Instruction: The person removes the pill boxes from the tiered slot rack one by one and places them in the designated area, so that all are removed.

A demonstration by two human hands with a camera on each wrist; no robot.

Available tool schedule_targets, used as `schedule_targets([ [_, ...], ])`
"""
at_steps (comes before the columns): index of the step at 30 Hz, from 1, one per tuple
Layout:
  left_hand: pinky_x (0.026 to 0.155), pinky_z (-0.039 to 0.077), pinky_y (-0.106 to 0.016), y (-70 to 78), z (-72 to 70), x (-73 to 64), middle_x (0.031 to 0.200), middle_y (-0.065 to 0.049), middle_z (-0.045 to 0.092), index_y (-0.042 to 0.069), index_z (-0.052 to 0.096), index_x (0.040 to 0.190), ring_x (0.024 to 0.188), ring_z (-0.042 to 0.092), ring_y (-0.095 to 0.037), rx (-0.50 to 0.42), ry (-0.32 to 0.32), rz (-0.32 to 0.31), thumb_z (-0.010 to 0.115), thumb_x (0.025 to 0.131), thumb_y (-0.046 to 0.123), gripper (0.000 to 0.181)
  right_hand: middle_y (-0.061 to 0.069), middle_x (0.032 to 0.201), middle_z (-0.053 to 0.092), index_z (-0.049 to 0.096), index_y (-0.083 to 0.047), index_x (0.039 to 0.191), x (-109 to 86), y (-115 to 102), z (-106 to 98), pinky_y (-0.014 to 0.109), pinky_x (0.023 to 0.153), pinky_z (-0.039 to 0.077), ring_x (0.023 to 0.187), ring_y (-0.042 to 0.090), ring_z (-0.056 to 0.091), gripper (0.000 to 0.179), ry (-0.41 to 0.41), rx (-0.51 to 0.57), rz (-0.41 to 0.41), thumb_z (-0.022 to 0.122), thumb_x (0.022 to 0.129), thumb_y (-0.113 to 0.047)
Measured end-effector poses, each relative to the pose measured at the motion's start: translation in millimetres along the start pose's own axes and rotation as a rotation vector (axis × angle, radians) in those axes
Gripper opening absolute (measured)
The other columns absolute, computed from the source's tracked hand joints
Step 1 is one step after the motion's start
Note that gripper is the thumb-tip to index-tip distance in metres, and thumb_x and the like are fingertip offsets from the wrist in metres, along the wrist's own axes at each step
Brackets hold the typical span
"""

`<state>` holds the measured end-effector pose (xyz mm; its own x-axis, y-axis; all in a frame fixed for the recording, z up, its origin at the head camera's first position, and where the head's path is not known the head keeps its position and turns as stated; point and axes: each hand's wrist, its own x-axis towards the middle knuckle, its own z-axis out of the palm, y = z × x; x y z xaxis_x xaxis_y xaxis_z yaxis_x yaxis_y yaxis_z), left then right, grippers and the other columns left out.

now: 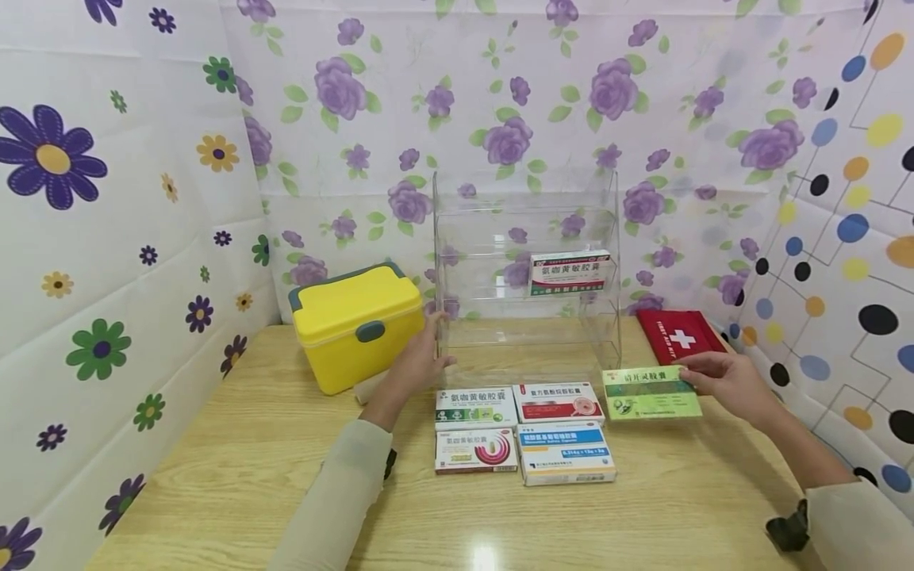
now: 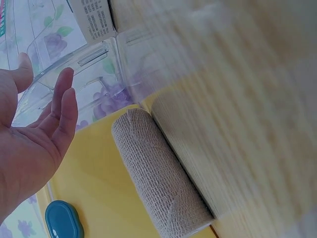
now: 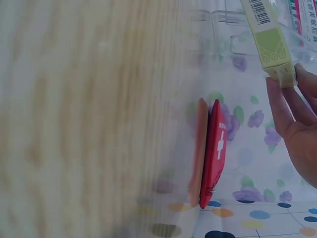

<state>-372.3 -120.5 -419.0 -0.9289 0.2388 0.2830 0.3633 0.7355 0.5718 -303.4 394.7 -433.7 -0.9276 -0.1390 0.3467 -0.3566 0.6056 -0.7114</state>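
My right hand point(image 1: 731, 386) pinches the right end of a green medicine box point(image 1: 653, 392), raised above the table; the right wrist view shows the box point(image 3: 270, 42) edge-on between thumb and fingers. My left hand point(image 1: 416, 357) is at the left side of a clear tiered rack point(image 1: 528, 333). In the left wrist view that hand point(image 2: 39, 124) has thumb and fingers apart beside the rack's side panel; contact is hard to tell. One white-and-red medicine box point(image 1: 570, 274) stands on a rack tier. Before the rack lie several boxes, including a blue-and-white one point(image 1: 566, 454).
Left of the rack sits a yellow case point(image 1: 360, 329) with a dark latch. A rolled beige bandage point(image 2: 161, 173) lies against its front. At the back right is a red first aid pouch point(image 1: 678, 337). Patterned cloth walls point(image 1: 343, 87) enclose the wooden table point(image 1: 236, 468).
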Motion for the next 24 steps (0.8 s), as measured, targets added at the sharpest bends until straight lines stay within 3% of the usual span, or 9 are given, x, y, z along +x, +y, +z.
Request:
schedule_targets([
  [8, 0.088, 0.051, -0.047, -1.4, 0.2, 0.9, 0.133, -0.017, 0.056, 0.03, 0.023, 0.149, 0.106, 0.057, -0.028, 0.009, -0.006, -0.003, 0.077, 0.088, 0.018, 0.083, 0.02, 0.101, 0.071, 0.07, 0.004, 0.112, 3.4, -2, 2, 0.032, 0.066, 0.059, 0.081, 0.008, 0.069, 0.03, -0.079, -0.038, 0.026, 0.07, 0.094, -0.019],
  [24, 0.09, 0.051, -0.049, 1.9, -1.4, 0.4, 0.136, -0.018, 0.055, 0.03, 0.024, 0.148, 0.111, 0.057, -0.031, 0.003, -0.013, -0.021, 0.076, 0.089, 0.017, 0.08, 0.018, 0.103, 0.071, 0.071, 0.003, 0.111, 14.0, 11, 10, 0.034, 0.067, 0.059, 0.081, 0.013, 0.067, 0.035, -0.097, -0.069, 0.115, 0.073, 0.091, -0.026],
])
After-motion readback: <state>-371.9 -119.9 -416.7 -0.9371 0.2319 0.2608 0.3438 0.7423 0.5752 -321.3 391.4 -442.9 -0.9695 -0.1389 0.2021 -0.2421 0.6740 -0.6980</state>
